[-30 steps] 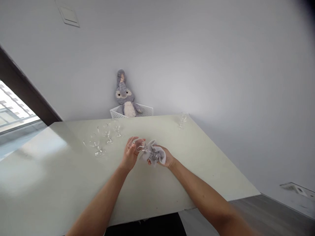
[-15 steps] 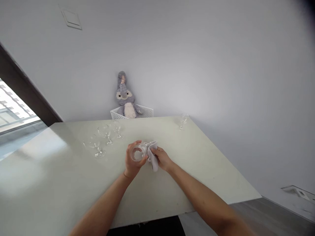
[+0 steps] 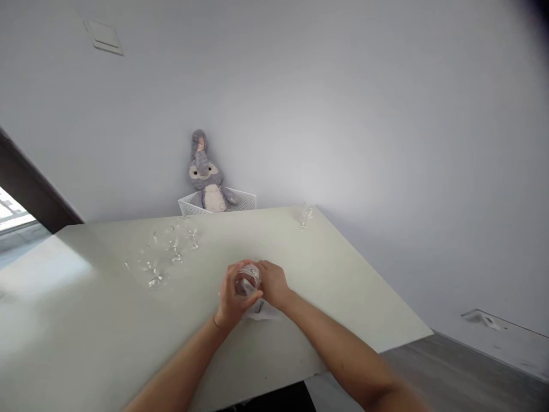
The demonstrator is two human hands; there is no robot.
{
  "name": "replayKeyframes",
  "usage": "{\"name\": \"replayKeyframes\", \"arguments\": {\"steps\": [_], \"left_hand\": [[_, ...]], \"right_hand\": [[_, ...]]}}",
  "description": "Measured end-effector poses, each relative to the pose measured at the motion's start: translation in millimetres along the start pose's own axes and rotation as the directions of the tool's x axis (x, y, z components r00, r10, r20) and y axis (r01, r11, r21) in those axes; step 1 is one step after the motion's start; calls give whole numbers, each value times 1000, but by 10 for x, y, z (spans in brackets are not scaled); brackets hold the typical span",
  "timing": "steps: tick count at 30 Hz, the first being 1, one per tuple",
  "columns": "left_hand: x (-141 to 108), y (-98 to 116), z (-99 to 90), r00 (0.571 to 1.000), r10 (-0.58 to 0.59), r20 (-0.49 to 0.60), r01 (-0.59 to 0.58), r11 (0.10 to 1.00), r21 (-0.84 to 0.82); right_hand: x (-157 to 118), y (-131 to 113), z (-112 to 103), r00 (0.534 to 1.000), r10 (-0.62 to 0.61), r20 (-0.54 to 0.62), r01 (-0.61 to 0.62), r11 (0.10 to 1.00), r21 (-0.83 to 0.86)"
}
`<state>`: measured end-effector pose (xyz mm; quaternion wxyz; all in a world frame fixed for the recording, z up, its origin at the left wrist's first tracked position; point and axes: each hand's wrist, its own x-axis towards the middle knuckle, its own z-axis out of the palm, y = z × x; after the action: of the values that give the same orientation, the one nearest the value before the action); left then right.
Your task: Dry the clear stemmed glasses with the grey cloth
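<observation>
Glass goblet lies between left fingers clasping its bowl; right fingers' grip hidden.

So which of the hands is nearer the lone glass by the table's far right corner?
The right hand: it is on the near side of the lone glass, slightly left; the left hand is farther left.
</observation>
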<state>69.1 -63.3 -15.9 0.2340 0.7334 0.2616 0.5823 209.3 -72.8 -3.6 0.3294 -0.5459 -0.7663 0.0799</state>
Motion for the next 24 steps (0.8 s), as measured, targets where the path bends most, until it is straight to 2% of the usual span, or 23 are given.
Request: {"name": "replayKeyframes", "arguments": {"steps": [2, 5, 7, 9, 11, 15, 18, 21, 24], "left_hand": [[-23, 6, 47, 997, -48, 64, 47, 999, 13], [13, -4, 50, 984, -129, 119, 118, 988, 100], [44, -31, 29, 974, -183, 133, 161, 974, 160], [55, -73, 12, 962, -235, 139, 205, 958, 201], [44, -126, 10, 951, -273, 145, 237, 945, 224], [6, -234, 31, 948, -283, 148, 240, 937, 254], [-3, -289, 36, 949, -281, 143, 240, 937, 254], [7, -306, 21, 940, -310, 141, 277, 937, 215], [21, -306, 10, 925, -362, 115, 343, 926, 155]], "right_hand": [[21, 69, 48, 999, 42, 22, -41, 998, -38], [100, 278, 68, 979, 200, -48, -201, 979, -20], [169, 480, 19, 921, 374, -107, -374, 927, 21], [236, 709, -71, 837, 526, -152, -523, 850, 62], [296, 936, -176, 772, 607, -189, -603, 793, 86], [435, 1296, -332, 709, 672, -212, -670, 736, 96], [573, 1459, -373, 677, 707, -206, -702, 704, 109], [710, 1549, -385, 659, 726, -196, -716, 686, 134], [806, 1609, -390, 661, 728, -182, -709, 686, 164]]}}
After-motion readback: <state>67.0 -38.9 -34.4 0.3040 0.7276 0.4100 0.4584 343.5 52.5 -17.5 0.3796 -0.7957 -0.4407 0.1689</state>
